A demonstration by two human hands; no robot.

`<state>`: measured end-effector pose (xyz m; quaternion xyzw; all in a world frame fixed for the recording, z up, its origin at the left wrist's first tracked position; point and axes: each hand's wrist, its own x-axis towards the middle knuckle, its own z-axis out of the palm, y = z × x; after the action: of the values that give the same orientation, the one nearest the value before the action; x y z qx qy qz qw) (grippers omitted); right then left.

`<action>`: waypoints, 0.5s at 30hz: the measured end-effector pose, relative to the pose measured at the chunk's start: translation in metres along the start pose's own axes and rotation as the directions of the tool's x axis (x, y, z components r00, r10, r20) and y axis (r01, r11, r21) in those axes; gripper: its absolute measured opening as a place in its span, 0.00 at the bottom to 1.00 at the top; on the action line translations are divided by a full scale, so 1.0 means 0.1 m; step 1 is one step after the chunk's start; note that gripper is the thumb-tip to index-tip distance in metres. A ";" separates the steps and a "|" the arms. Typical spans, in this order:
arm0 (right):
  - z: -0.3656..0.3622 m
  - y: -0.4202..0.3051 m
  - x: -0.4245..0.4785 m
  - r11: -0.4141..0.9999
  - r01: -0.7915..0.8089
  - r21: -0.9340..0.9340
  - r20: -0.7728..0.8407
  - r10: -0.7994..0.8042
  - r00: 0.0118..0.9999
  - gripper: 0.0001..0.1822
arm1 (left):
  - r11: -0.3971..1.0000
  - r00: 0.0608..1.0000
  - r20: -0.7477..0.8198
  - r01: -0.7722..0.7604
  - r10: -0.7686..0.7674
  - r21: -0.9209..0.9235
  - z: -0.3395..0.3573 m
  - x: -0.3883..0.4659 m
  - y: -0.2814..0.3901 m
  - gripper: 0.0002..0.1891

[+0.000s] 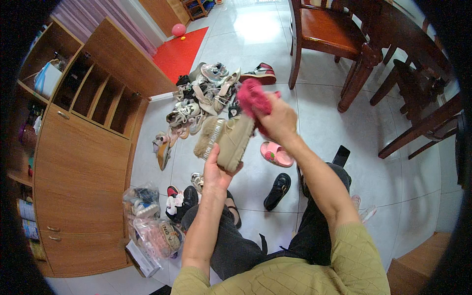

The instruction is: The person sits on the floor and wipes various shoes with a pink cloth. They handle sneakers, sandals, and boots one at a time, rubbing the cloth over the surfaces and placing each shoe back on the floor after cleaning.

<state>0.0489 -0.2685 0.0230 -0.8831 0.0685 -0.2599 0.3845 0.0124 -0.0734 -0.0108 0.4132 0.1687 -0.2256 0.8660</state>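
My left hand (218, 171) grips a beige ankle boot (234, 143) by its heel end, sole turned to the right. Brown fleece lines its opening, and a strip with lettering runs round the collar. In my right hand (278, 118) is a crumpled dark-pink cloth (254, 97), blurred, over the toe end of the boot; whether it touches the boot I cannot tell. A pink slipper (276, 154) with a strawberry ornament lies below my right hand. Nearer to me rests a single black shoe (277, 191). Beyond the boot, a heap of mixed shoes (206, 92) covers the tiles.
At left stands a wooden cabinet (84, 173) with one door (129, 59) swung out over the floor. Clear bags of shoes (155, 228) sit against it. A phone (341, 155) lies by my right knee. A wooden chair (328, 29) and table fill the upper right.
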 end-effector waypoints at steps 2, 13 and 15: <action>-0.04 0.05 -0.01 0.999 0.025 -0.023 -0.095 -0.027 0.995 0.17 | 1.000 1.000 -0.018 0.009 -0.009 0.020 0.02 -0.05 -0.03 0.22; 0.13 -0.14 -0.40 0.951 0.250 0.182 0.074 -0.267 0.961 0.19 | 0.971 0.999 -0.007 0.048 -0.051 -0.232 -0.08 0.03 -0.06 0.20; 0.05 -0.09 -0.14 0.995 0.030 0.092 0.043 -0.034 0.998 0.19 | 0.983 0.997 -0.066 0.026 -0.039 -0.179 0.03 -0.16 -0.04 0.21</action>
<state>0.0389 -0.2550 0.0211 -0.8711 0.0338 -0.2493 0.4217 -0.0023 -0.0740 -0.0037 0.3388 0.2247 -0.2093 0.8893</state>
